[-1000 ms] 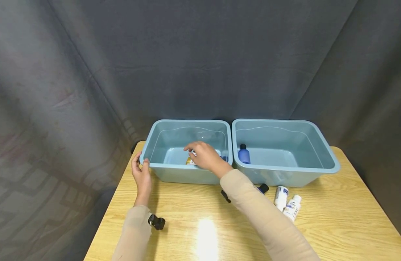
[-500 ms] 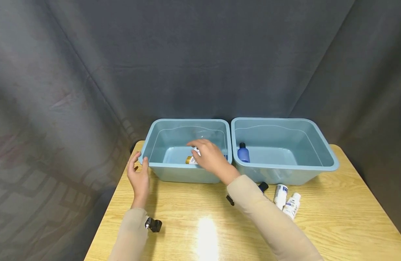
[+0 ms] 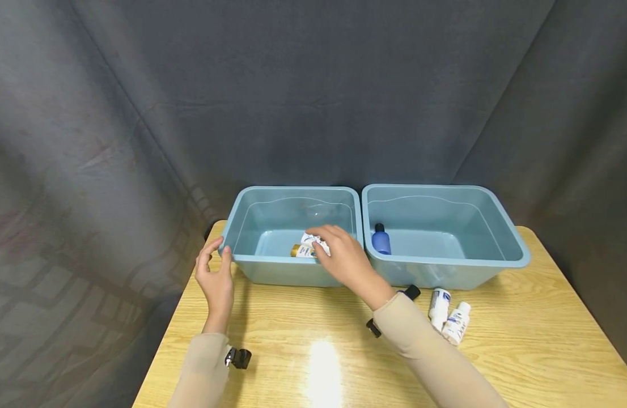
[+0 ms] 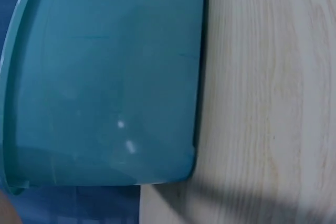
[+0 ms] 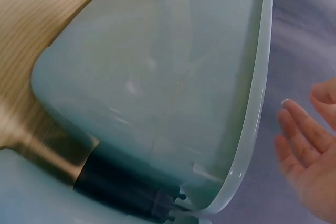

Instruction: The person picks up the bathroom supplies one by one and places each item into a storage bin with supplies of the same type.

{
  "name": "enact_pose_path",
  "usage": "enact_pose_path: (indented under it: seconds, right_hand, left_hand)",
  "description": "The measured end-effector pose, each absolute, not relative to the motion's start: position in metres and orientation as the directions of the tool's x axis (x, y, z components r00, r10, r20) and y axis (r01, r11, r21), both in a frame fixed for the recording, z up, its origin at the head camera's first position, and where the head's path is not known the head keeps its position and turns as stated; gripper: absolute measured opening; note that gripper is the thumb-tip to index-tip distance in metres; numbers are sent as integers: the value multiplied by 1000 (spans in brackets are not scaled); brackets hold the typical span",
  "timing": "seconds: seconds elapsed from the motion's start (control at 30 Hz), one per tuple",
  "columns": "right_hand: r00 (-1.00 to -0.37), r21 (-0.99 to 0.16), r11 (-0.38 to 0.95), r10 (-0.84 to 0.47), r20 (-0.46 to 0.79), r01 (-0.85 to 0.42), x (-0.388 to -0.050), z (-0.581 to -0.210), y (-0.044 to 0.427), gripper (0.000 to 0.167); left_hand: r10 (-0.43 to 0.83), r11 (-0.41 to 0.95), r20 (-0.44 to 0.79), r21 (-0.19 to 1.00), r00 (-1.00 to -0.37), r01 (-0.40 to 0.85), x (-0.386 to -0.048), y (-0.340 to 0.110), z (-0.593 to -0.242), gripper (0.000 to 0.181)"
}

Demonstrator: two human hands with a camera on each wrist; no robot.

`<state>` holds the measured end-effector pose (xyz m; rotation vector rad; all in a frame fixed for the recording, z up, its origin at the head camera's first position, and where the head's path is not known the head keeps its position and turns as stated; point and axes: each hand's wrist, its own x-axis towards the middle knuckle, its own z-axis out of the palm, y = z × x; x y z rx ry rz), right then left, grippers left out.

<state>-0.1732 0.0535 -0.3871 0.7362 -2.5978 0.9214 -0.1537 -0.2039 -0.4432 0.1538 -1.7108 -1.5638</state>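
My right hand [image 3: 341,252] hovers over the near right part of the left blue bin [image 3: 278,259], fingers loosely bent with nothing seen in them. Just left of its fingertips, in the bin, lie a white bottle with a gold cap [image 3: 304,251] and another white bottle [image 3: 309,239], partly hidden by the hand. The right wrist view shows this hand [image 5: 310,161] beside the bin rim, fingers apart. My left hand [image 3: 216,280] is at that bin's near left corner, thumb and fingers spread around the rim; whether it touches is unclear.
The right blue bin [image 3: 446,263] stands beside the left one, with a blue black-capped bottle [image 3: 381,242] inside. On the wooden table [image 3: 283,328] lie a white bottle [image 3: 439,306], another white bottle [image 3: 456,324] and a dark-capped bottle [image 3: 410,292], mostly behind the right arm.
My right hand has drawn back rightward over the left bin, uncovering more of the two white bottles there. The left hand has shifted slightly left and stays near the corner.
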Motion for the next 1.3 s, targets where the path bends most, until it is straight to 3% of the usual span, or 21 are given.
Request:
enact_pose_path:
  seconds: [0.3, 0.63, 0.9, 1.3]
  right_hand:
    - [-857, -558, 670, -253, 450, -491, -155, -393, 71, 25]
    - [-779, -544, 602, -231, 582, -585, -141, -412, 95, 22]
    - [-729, -502, 592, -228, 646, -630, -132, -423, 114, 22]
    - [-677, -457, 600, -203, 707, -657, -122, -440, 144, 23]
  left_hand:
    - [-483, 293, 548, 836, -683, 464, -155, -198, -445, 22]
    - [-272, 421, 659, 737, -701, 529, -150, -170, -417, 21]
    - [-180, 339, 561, 806, -808, 485, -153, -145, -409, 24]
    - [30, 396, 498, 790, -867, 468, -166, -111, -413, 25]
